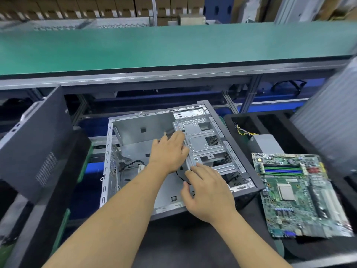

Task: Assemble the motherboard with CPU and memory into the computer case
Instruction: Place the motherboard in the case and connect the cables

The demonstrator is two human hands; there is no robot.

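Head view looks down on the green printed-circuit motherboard [297, 192], which lies flat on the dark worktop [193, 244] to the right of the case, outside it, with a square silver CPU [285, 192] near its middle and blue and green memory slots [282, 169] toward its far edge; whether sticks sit in those slots is too blurred to tell. Just beside it on the left sits the open grey sheet-metal computer case [135, 136], lying on its side with its hollow facing up. Both hands are inside it at the silver perforated drive cage [208, 144]: the left hand [169, 151] rests on the cage's near-left edge with its fingers loosely together and curled over the metal, and the right hand [207, 192] lies lower at the cage's near corner, fingers slightly spread, thumb tucked under; neither clearly pinches anything. My reading is that the cage is being swung or cleared so the board can drop in, and that goes best with even pressure from both hands, keeping the thin black cable [181, 176] beneath the right hand from being trapped. A dark grey side panel [38, 144] stands at the left. The fingertips' contact points and any cage latch are hidden, and the pale ribbed object [328, 120] at the far right is motion-blurred and cut off
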